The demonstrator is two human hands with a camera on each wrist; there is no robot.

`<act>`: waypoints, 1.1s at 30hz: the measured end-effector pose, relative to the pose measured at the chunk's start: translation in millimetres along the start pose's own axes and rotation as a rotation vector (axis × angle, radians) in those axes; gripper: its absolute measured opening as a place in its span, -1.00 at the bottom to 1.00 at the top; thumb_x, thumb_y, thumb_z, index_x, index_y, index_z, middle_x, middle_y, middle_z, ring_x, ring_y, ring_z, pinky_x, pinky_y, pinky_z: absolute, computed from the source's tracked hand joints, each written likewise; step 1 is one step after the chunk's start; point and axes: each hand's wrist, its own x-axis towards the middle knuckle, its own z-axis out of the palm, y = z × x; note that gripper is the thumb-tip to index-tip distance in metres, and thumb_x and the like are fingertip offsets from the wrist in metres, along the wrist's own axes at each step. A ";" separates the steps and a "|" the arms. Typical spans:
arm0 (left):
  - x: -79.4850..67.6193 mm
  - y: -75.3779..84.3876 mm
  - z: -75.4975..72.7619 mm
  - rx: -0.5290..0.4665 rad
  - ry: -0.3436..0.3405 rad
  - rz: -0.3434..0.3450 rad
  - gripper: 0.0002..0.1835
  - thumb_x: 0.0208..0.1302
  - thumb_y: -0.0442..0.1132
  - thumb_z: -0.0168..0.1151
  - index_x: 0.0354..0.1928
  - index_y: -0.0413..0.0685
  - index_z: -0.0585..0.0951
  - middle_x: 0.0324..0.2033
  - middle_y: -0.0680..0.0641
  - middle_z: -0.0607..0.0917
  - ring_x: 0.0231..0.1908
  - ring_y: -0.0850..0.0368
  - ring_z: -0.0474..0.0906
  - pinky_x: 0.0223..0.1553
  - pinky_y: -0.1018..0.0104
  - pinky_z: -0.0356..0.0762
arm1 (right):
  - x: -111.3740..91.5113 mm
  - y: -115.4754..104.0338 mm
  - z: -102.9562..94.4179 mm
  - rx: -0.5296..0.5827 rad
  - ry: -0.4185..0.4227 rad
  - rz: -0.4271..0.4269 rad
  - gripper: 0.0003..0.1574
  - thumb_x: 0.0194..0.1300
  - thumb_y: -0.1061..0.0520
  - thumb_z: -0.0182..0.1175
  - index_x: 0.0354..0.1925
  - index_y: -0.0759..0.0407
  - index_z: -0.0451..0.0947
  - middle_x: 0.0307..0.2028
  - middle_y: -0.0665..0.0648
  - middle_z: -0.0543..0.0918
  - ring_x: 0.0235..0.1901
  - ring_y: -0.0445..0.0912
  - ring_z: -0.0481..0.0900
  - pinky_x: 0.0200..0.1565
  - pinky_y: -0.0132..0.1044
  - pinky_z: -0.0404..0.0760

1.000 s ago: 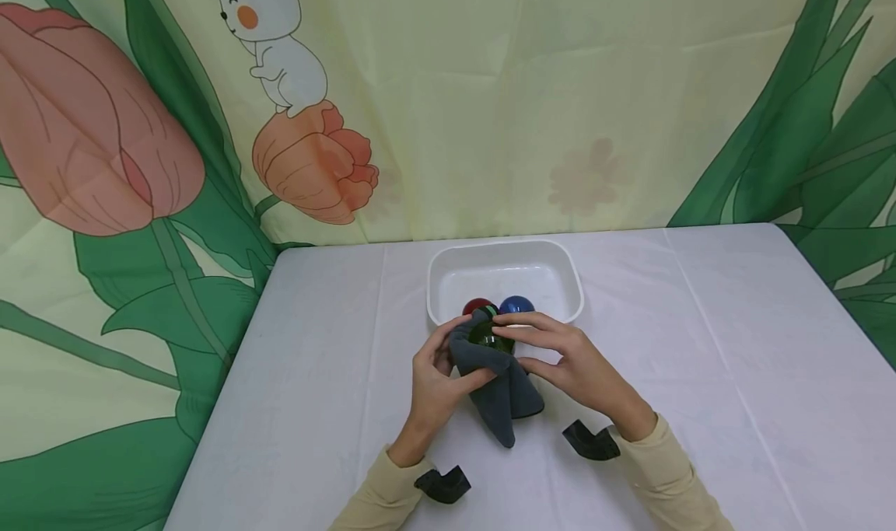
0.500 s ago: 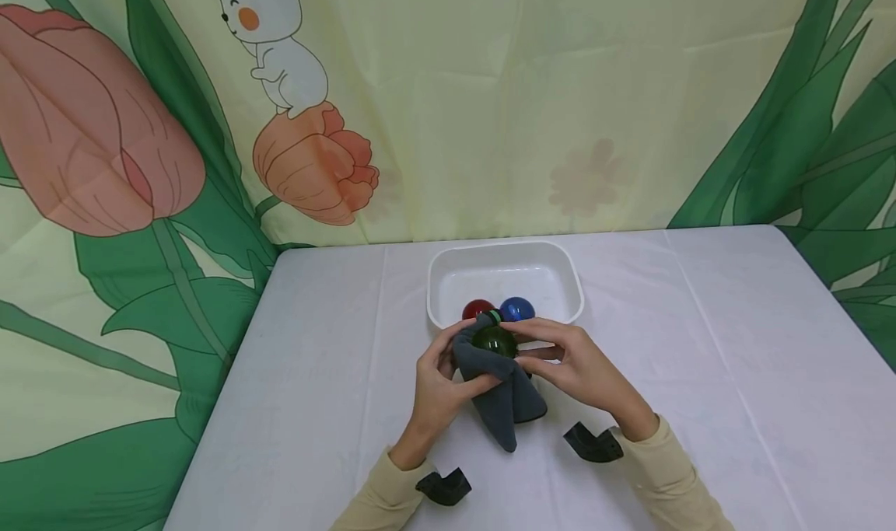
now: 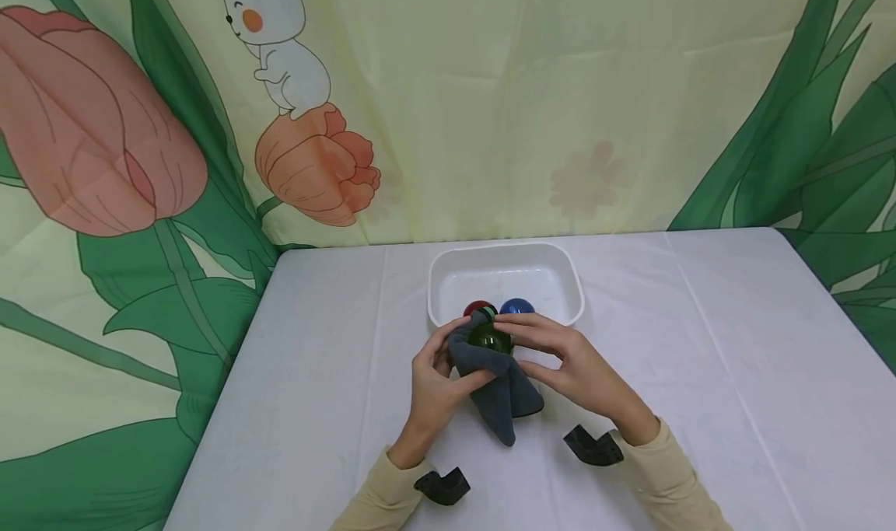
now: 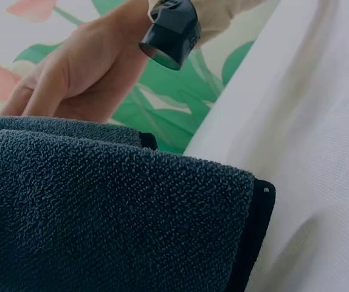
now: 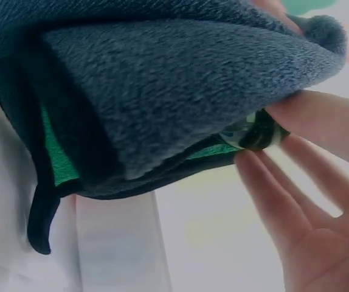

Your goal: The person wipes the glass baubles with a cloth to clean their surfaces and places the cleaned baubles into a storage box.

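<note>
A dark green glassy ball (image 3: 490, 338) sits in the fold of a blue-grey cloth (image 3: 500, 406), in front of the white tray. My left hand (image 3: 434, 387) holds the cloth from the left, thumb across its near side and fingers behind. From the right, my right hand (image 3: 584, 372) pinches the ball, fingers on its upper side and thumb lower down. In the right wrist view the ball (image 5: 262, 131) shows between the thumb and fingertips, partly under the cloth (image 5: 186, 91), whose underside is bright green. Cloth (image 4: 114, 207) fills much of the left wrist view.
Behind the hands stands a white tray (image 3: 504, 248). In its near part lie a red ball (image 3: 476, 308), partly covered by the cloth, and a blue ball (image 3: 518, 305). A white tablecloth (image 3: 315, 375) covers the table. A printed floral curtain (image 3: 455, 127) hangs at the back.
Both hands, with cloth and ball, dipped slightly toward me half a second ago and are back up now. The right fingers moved down the ball and up again. Red ball is more hidden than half a second ago.
</note>
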 end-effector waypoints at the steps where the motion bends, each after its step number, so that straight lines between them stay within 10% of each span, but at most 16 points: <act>1: 0.0 0.0 -0.2 -0.005 0.002 -0.005 -0.30 0.05 -0.34 0.53 0.28 -0.17 0.48 0.09 -0.31 0.63 0.07 0.14 0.63 0.12 0.32 0.60 | -0.1 0.2 0.1 -0.017 0.002 -0.019 -0.31 0.21 0.40 0.33 0.30 0.15 0.49 0.30 0.14 0.51 0.30 -0.09 0.45 0.20 -0.45 0.51; 19: -2.4 0.0 2.4 -0.019 -0.014 -0.023 -0.29 0.07 -0.29 0.53 0.29 -0.14 0.47 0.15 -0.28 0.60 0.12 0.10 0.60 0.19 0.28 0.55 | 0.5 -3.3 1.2 -0.098 0.038 -0.115 -0.26 0.09 0.47 0.38 0.26 0.20 0.53 0.23 0.20 0.54 0.26 -0.03 0.48 0.16 -0.55 0.49; 33: -4.2 -2.6 6.2 0.006 -0.050 -0.007 -0.26 0.08 -0.26 0.53 0.31 -0.18 0.43 0.19 -0.30 0.57 0.17 0.14 0.56 0.26 0.28 0.46 | -1.5 -9.9 -4.9 0.172 -0.024 0.251 -0.38 0.31 0.33 0.25 0.32 0.32 0.42 0.28 0.34 0.49 0.15 0.17 0.58 0.07 -0.24 0.65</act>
